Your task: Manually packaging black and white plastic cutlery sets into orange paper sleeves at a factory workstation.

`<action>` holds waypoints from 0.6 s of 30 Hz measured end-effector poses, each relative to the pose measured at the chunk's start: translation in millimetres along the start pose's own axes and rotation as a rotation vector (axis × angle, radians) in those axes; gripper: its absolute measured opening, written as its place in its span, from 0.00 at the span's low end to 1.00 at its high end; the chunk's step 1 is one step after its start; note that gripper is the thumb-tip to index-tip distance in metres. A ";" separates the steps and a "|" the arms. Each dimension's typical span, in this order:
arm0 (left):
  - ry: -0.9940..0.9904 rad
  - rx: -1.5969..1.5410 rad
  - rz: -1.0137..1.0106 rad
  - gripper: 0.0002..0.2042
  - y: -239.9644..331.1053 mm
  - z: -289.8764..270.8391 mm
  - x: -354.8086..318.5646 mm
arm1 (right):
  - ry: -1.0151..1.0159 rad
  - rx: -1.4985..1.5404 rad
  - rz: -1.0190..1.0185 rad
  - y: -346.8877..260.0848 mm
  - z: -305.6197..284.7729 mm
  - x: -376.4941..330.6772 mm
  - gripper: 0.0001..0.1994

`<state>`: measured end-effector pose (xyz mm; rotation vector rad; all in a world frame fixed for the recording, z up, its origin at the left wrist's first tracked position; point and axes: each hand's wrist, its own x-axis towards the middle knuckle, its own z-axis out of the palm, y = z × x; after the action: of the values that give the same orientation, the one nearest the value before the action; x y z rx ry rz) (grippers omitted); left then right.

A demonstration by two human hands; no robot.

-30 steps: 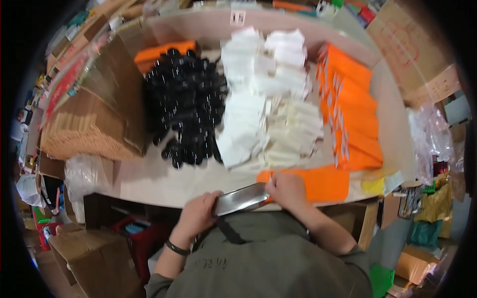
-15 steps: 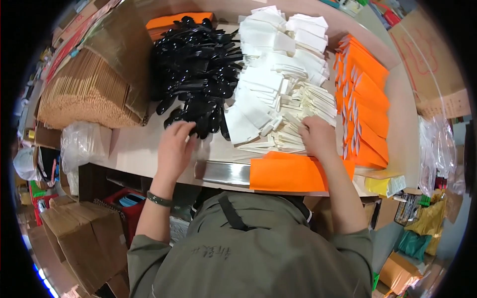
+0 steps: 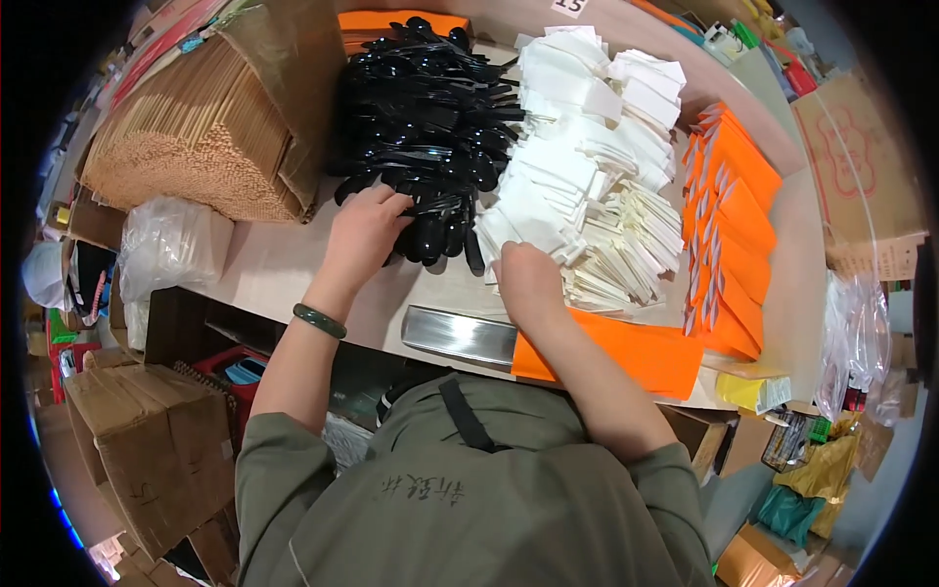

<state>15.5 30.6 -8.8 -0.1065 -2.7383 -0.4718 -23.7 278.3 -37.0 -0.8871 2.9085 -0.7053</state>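
Note:
A pile of black plastic spoons (image 3: pixel 425 147) covers the table's left middle. My left hand (image 3: pixel 368 237), a dark green bangle on its wrist, has its fingers closed at the pile's near left edge, around a spoon there. To the right lie overlapping stacks of folded white paper napkins (image 3: pixel 553 171). My right hand (image 3: pixel 531 284) is closed at the near left corner of the napkins. Its fingertips touch them, but what they pinch is hidden. Small cream-coloured paper-wrapped sticks (image 3: pixel 626 249) lie beyond it to the right. Under my right forearm is a flat orange sleeve (image 3: pixel 636 357).
A shiny metal strip (image 3: pixel 460 333) lies along the front edge. Overlapping orange sleeves (image 3: pixel 738 235) line the right side. An open carton of thin wooden sticks (image 3: pixel 196 161) stands at left, by a clear plastic bag (image 3: pixel 171 249). A yellow box (image 3: pixel 743 389) sits at the right front corner.
My right hand has left the cream-wrapped sticks and moved left to the napkins' near corner. My left hand has reached farther into the spoons. The whole view has shifted slightly.

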 end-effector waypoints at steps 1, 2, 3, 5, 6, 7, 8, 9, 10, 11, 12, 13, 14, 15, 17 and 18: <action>0.007 -0.005 0.025 0.09 0.8 -2.4 -1.9 | -0.015 -0.092 0.052 -5.4 4.9 2.5 0.10; 0.007 -0.001 0.018 0.09 1.1 -3.7 -3.6 | -0.019 -0.088 0.046 -7.6 6.4 3.7 0.10; 0.026 -0.035 -0.002 0.09 1.2 -4.6 -5.4 | -0.012 -0.105 0.056 -8.2 5.9 4.3 0.10; 0.077 -0.074 -0.032 0.08 2.1 -5.9 -10.0 | -0.010 -0.128 0.060 -5.8 -0.1 5.5 0.10; 0.079 -0.075 -0.040 0.08 2.1 -7.4 -14.8 | -0.029 -0.090 0.057 -2.0 -3.0 5.6 0.10; 0.103 -0.153 -0.095 0.07 2.8 -8.6 -18.6 | -0.044 -0.053 0.055 2.1 -6.7 6.5 0.11; 0.125 -0.233 -0.151 0.07 3.4 -8.3 -23.6 | -0.049 -0.057 0.053 1.7 -16.1 5.7 0.11; 0.127 -0.238 -0.156 0.07 4.7 -7.1 -30.2 | -0.065 0.081 0.100 0.0 -28.5 3.1 0.11; 0.174 -0.339 -0.239 0.08 8.1 -6.2 -38.7 | -0.081 0.221 0.150 -2.9 -38.0 0.7 0.12; 0.221 -0.439 -0.321 0.08 10.6 -4.4 -45.3 | -0.061 0.236 0.146 -4.0 -40.9 0.2 0.12; 0.221 -0.443 -0.325 0.08 12.0 -0.8 -49.9 | -0.065 0.233 0.148 -3.0 -35.2 0.7 0.12; 0.206 -0.500 -0.373 0.08 14.9 1.9 -53.2 | -0.056 0.105 0.115 -2.3 -26.0 1.4 0.12; 0.193 -0.559 -0.421 0.09 16.8 4.8 -54.5 | -0.047 -0.025 0.081 -1.9 -17.3 2.9 0.12; 0.195 -0.562 -0.421 0.09 20.0 6.3 -54.6 | -0.046 -0.028 0.081 -3.2 -10.9 2.6 0.12; 0.181 -0.539 -0.375 0.09 23.5 5.3 -56.9 | -0.061 -0.162 0.066 -9.4 -0.7 4.6 0.12; 0.185 -0.535 -0.379 0.09 23.9 3.0 -59.7 | -0.062 -0.160 0.060 -7.3 -3.2 6.1 0.12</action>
<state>73.4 53.3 -25.5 0.3115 -2.3836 -1.2421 -25.4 271.1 -30.3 -0.8136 2.9548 -0.4386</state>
